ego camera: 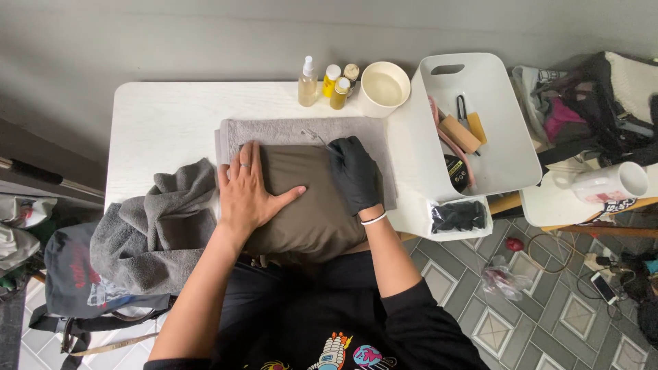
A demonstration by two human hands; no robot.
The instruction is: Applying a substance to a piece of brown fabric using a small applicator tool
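squarely at the middle of the white table (164,116), an olive-brown folded fabric (308,205), lying on a flat grey towel (288,130) and overhanging the table's near edge. pressed flat on its left half by the bare left hand (245,192), fingers (241,161) spread and released, gripping nothing, a ring on one of them. pinned on its upper right part by the right hand (355,175) in a black glove, fingers curled round a thin metal tool (317,139) whose tip reaches onto the towel toward the far edge; too fine to tell what kind of tool.

counted: two hands, one gloved, one bare; one folded fabric; one flat towel beneath it, plus one crumpled grey towel (154,226) bunched at the table's left near corner; four small bottles (329,82) in a cluster by the far edge, one a clear spray bottle; one cream bowl (384,85) beside them; one white bin (480,123) at the right edge, holding blocks, a clip and a dark round tin.

hidden or unclear: near end of the fabric covered by the forearms and lap; black bundle (458,216) in the bin's small front compartment, hard to make out; white mug (606,181) on a side stand at the far right, partly cut off by clutter.
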